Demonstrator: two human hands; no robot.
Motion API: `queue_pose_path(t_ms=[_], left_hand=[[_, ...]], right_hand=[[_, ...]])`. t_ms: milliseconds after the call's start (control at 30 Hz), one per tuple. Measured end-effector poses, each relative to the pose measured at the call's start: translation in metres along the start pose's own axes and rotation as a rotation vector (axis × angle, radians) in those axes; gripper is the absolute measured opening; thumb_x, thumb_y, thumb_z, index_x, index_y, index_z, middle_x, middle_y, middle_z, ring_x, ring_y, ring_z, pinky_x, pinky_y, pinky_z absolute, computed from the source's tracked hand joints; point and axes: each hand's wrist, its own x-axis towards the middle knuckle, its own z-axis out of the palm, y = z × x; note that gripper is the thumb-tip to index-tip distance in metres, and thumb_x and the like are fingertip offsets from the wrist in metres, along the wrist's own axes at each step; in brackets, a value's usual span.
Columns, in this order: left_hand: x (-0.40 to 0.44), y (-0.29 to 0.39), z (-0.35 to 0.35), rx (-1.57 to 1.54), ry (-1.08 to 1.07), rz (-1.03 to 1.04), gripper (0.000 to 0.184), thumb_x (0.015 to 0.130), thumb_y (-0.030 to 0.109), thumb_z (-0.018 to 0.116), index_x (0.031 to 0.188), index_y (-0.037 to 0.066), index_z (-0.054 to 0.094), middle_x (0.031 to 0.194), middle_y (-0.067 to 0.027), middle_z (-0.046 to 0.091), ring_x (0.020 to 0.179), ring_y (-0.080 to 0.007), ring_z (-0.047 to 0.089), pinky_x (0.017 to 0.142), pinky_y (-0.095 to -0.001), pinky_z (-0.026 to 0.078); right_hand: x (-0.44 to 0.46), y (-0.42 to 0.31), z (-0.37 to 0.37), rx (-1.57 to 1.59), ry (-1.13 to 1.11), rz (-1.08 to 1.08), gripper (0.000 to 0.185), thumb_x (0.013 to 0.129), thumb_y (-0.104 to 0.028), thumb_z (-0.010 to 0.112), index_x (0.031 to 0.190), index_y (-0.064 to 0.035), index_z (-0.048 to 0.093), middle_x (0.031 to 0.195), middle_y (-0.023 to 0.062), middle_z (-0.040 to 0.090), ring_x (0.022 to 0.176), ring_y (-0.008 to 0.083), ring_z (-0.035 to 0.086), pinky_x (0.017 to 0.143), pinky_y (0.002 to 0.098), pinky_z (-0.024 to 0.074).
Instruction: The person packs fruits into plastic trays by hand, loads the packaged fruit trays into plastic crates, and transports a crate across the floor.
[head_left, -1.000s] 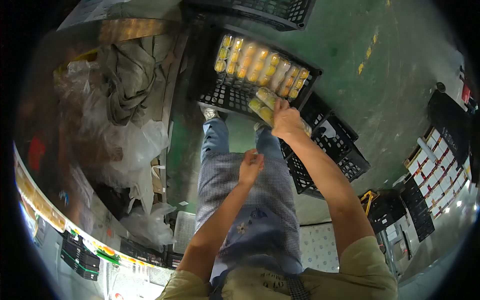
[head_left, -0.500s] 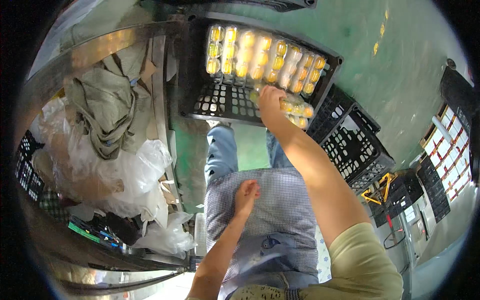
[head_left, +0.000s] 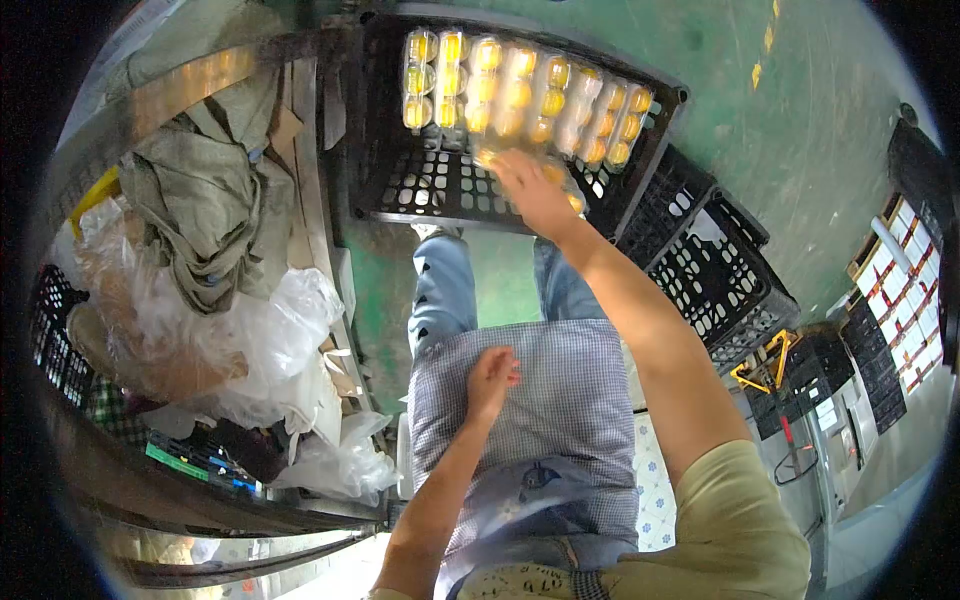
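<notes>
My right hand (head_left: 537, 193) reaches into a black plastic crate (head_left: 440, 217) and is closed on a clear plastic pack (head_left: 553, 176) of round yellow-orange items, blurred by motion. The kind of item is too unclear to tell. Behind it, a row of similar clear packs (head_left: 520, 95) stands side by side along the crate's far side. Through the holes of the near part of the crate the floor shows. My left hand (head_left: 493, 378) hangs over the checked apron (head_left: 560, 390) on my lap, fingers loosely bent and a little apart, with nothing visible in it.
Another black crate (head_left: 715, 270) stands to the right on the green floor (head_left: 740, 130). On the left are a grey-green cloth (head_left: 205, 200) and crumpled clear plastic bags (head_left: 290, 325). A yellow metal frame (head_left: 768, 362) and white boxes (head_left: 903, 285) are farther right.
My right hand has moved left and slightly up in the view, carrying the pack toward the standing row. My left hand stays over the apron. The view has shifted slightly.
</notes>
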Motion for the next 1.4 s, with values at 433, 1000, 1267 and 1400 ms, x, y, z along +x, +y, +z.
queue_pose_path(t_ms=[433,1000,1267,1400], left_hand=[[0.138,0.15,0.02,0.293,0.155,0.604,0.051,0.088,0.022,0.057,0.13,-0.001,0.041,0.126,-0.017,0.05,0.119,-0.0255,0.047,0.099,-0.0352,0.037],[0.28,0.164,0.063,0.493,0.172,0.544,0.055,0.083,0.024,0.064,0.129,0.001,0.046,0.123,-0.0166,0.056,0.114,-0.0244,0.055,0.095,-0.0325,0.041],[0.262,0.165,0.101,0.908,0.258,0.546,0.064,0.082,0.036,0.061,0.132,0.001,0.042,0.121,-0.021,0.056,0.111,-0.0323,0.055,0.094,-0.0381,0.042],[0.259,0.163,0.102,0.948,0.356,0.389,0.069,0.083,0.048,0.057,0.133,0.003,0.04,0.119,-0.0213,0.056,0.109,-0.033,0.055,0.094,-0.0392,0.041]], right_hand=[[-0.057,0.044,-0.002,0.056,0.274,0.402,0.047,0.073,-0.011,0.069,0.116,-0.0067,0.049,0.112,0.013,0.052,0.106,0.0335,0.049,0.09,0.0413,0.0409],[-0.072,0.102,-0.01,-0.147,0.109,0.117,0.027,0.072,-0.021,0.067,0.094,-0.0103,0.056,0.073,0.0041,0.059,0.057,0.0233,0.061,0.051,0.0339,0.0492],[-0.083,0.102,-0.036,-0.28,-0.086,0.197,0.013,0.07,-0.005,0.058,0.081,-0.0088,0.053,0.072,0.0068,0.059,0.066,0.0231,0.063,0.059,0.0339,0.0498],[-0.078,0.094,-0.039,-0.213,-0.009,0.273,0.012,0.072,-0.006,0.057,0.083,-0.0079,0.054,0.076,0.0085,0.06,0.068,0.0256,0.063,0.061,0.0363,0.051]])
